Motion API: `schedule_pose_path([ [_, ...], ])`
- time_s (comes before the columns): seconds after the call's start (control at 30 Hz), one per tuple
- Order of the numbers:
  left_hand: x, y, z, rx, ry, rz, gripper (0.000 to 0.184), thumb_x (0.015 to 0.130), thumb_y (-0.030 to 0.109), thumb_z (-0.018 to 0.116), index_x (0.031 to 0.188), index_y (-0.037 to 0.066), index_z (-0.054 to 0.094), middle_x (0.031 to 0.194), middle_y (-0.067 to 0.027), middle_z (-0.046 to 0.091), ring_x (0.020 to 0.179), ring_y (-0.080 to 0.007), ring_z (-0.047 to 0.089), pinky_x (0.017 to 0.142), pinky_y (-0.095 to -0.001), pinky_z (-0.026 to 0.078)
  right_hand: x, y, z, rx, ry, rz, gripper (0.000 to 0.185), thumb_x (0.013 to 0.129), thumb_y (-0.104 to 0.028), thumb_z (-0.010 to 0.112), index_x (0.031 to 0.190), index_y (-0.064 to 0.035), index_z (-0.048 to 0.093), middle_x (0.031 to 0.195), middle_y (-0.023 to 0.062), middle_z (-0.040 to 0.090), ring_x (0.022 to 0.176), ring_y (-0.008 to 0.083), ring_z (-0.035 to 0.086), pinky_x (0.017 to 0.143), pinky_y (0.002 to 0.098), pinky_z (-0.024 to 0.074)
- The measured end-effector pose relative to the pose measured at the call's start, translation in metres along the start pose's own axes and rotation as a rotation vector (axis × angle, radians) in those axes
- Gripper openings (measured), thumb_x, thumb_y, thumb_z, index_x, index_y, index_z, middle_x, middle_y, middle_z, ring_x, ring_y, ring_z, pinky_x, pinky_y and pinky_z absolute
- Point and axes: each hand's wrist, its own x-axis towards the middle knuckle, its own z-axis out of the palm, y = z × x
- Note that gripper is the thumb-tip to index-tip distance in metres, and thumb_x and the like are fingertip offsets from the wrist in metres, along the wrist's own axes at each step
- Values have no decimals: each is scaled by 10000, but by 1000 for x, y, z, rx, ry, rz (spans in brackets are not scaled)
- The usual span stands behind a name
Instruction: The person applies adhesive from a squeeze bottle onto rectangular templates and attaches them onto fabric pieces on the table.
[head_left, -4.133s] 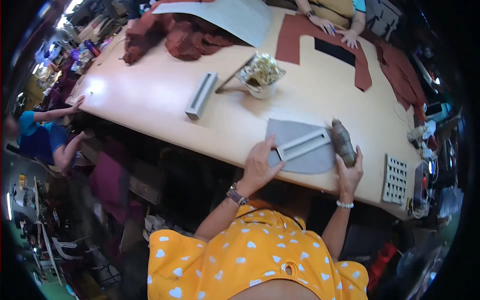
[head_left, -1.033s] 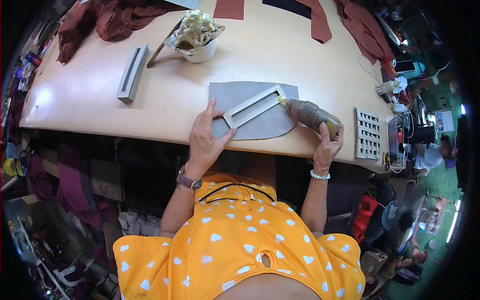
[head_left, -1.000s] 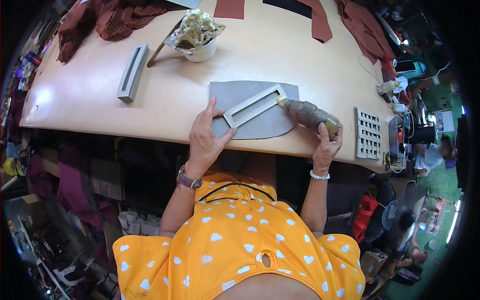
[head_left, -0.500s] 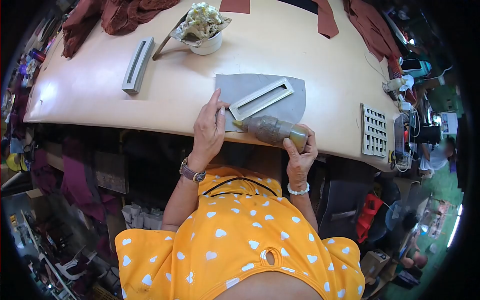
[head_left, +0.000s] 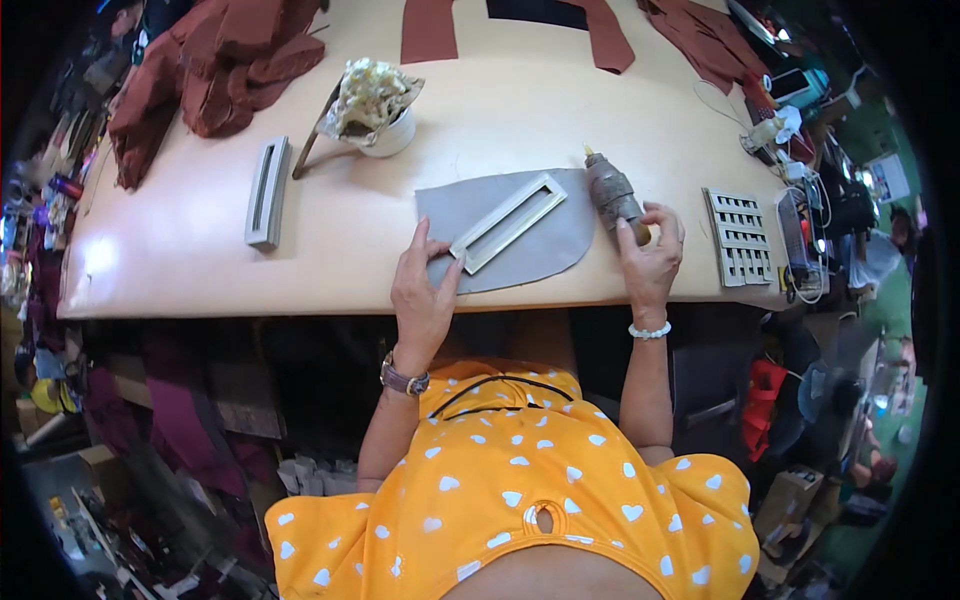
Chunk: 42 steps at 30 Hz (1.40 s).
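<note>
A light metal-looking frame with a long slot (head_left: 513, 226) lies slantwise on a grey piece of fabric or leather (head_left: 560, 250) near the table's front edge. My left hand (head_left: 425, 295) has its thumb and a finger at the frame's lower left end, with the index finger stretched past it over the grey piece. My right hand (head_left: 652, 255) grips the base of a brown, tape-wrapped squeeze bottle (head_left: 610, 192) with a yellowish nozzle. The bottle is tilted, nozzle pointing away from me, just right of the grey piece. Whether it rests on the table I cannot tell.
A second slotted block (head_left: 266, 195) stands left. Behind, a white tub (head_left: 388, 136) holds a crusty yellowish mass and a stick. Rust-coloured cloth (head_left: 225, 65) lies far left. A slotted grid plate (head_left: 740, 238) and a cable-strewn basket (head_left: 798, 240) sit right.
My right hand has moved the bottle right and away from me, off the grey piece, turning its nozzle from leftward to forward. My left thumb has come onto the frame's end. The view has shifted.
</note>
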Motion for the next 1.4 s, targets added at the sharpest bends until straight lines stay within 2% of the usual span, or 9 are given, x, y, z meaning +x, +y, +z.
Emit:
schedule_pose_path([
  [0.03,0,0,0,3,-2,1,596,773,34,658,1312,-14,409,925,-121,619,877,-252,580,813,-353,452,9,-22,-5,-69,15,-94,187,683,-42,679,813,-31,544,1020,178,584,917,343,567,855,410,439],
  [0.13,0,0,0,-14,-14,8,599,768,27,660,1312,-11,411,931,-123,607,868,-253,579,809,-354,453,19,-49,14,113,-156,-128,102,732,-44,607,828,-15,584,1000,183,588,925,339,573,831,395,459],
  [0.33,-1,1,0,13,-7,28,595,771,30,658,1311,-10,412,941,-131,607,867,-258,578,807,-362,453,34,-60,56,-245,-551,-126,105,761,-24,486,781,32,572,880,173,561,888,345,568,784,407,480],
  [0.63,-1,1,1,2,-4,45,602,767,21,655,1316,-3,409,940,-134,605,872,-270,574,808,-366,451,44,-67,41,-76,-493,-64,182,754,-78,539,853,30,647,981,151,609,933,313,578,823,385,469],
  [0.93,-2,-1,1,18,0,18,618,754,10,664,1317,3,411,954,-125,612,895,-260,580,828,-364,450,70,-73,27,158,-579,105,191,710,-168,585,761,-21,696,854,130,656,793,336,614,774,400,481],
  [1.1,-4,-3,2,16,-16,15,585,776,-1,645,1315,1,418,975,-128,616,918,-250,582,859,-357,443,91,-32,-5,504,-528,357,245,745,-163,563,844,38,663,773,149,660,726,174,615,685,295,481],
  [1.17,-3,-4,2,18,-16,13,579,779,-6,638,1315,-1,418,973,-128,616,913,-249,582,856,-360,442,105,5,-41,576,-461,484,230,755,-187,577,878,-12,663,793,54,669,715,123,588,632,261,460],
  [1.3,-3,2,1,30,-22,-7,579,772,-28,624,1314,-7,421,968,-133,611,910,-250,580,852,-359,440,121,112,-116,409,-286,723,181,775,-220,555,855,-93,656,776,10,623,681,88,537,564,218,403],
  [1.4,-3,5,3,57,-10,-14,580,763,-38,617,1310,-12,425,967,-134,609,908,-246,581,854,-358,439,110,183,-163,479,-234,878,64,742,-205,590,729,-142,594,693,-37,498,609,67,472,527,216,380],
])
